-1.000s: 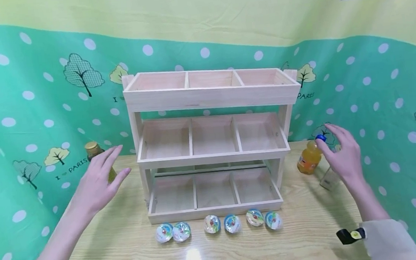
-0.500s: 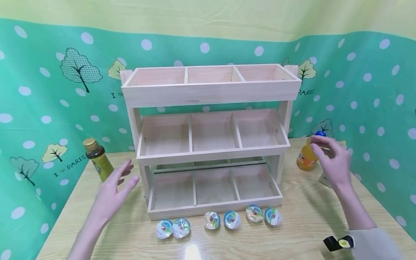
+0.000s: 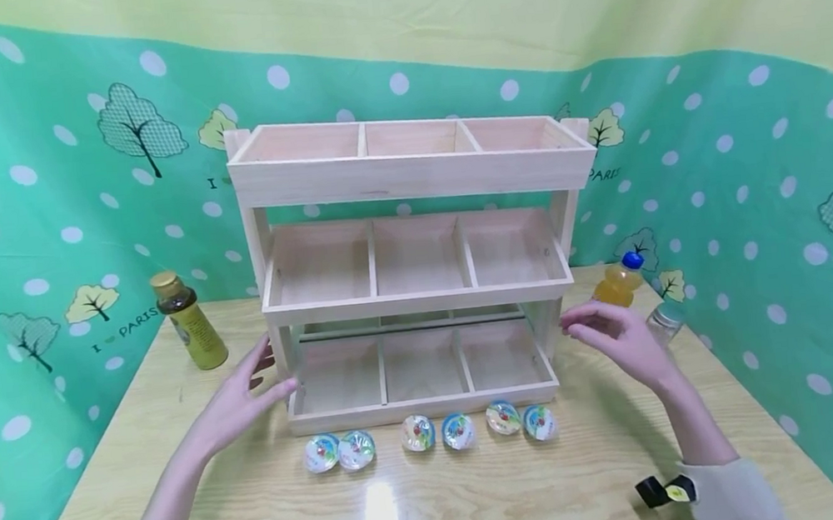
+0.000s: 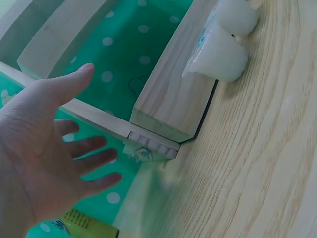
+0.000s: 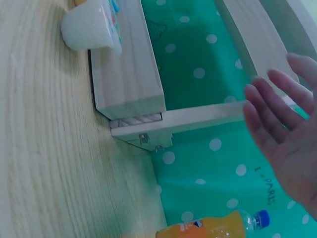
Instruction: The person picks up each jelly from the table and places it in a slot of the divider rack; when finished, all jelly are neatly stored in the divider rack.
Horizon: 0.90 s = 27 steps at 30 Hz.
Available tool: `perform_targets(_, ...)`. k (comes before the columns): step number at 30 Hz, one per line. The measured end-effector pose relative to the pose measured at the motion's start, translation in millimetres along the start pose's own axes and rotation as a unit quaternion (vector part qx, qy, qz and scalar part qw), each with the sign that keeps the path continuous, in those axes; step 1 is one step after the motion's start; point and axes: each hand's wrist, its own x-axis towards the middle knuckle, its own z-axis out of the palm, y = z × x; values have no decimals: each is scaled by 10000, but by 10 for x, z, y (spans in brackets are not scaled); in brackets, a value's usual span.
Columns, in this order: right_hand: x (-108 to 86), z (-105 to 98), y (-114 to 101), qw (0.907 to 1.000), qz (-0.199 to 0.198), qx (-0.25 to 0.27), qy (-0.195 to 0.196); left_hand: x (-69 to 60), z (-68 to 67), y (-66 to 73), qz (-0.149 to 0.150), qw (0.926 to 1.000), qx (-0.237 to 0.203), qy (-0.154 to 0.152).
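Observation:
A pale wooden three-tier rack (image 3: 409, 179), each tier split into three compartments, stands on the table. My left hand (image 3: 238, 404) is beside its left upright, fingers spread and thumb apart from them; it holds nothing. In the left wrist view that hand (image 4: 54, 153) is close to the upright (image 4: 99, 117), and contact is hard to tell. At the opposite side my right hand (image 3: 624, 342) hovers near the right upright, fingers loosely bent with nothing in them. Several small sealed cups with printed lids (image 3: 418, 433) line up before the bottom tier.
On the left stands a green bottle with a gold cap (image 3: 197, 331). To the right are an orange drink bottle with a blue cap (image 3: 618, 282) and a small clear jar (image 3: 665, 320), both partly behind my right hand. Dotted green cloth (image 3: 755, 261) surrounds the wooden table (image 3: 283, 516).
Both hands have moved inward and lower, from beside the bottles to the rack's two sides. The green bottle has come into full view. The head view has shifted slightly; rack and cups stay put.

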Motion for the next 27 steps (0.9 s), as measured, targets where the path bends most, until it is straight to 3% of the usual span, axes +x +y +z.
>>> perform_targets(8, -20, 118, -22, 9874, 201, -307, -1538, 6, 64, -51, 58, 9986, -282, -443)
perform_targets(16, -38, 191, -36, 9569, 268, -76, -2892, -8, 43, -69, 55, 9979, -196, -612)
perform_targets(27, -33, 205, -12, 9278, 99, -270, -3719, 29, 82, -119, 38, 9983, -101, -567)
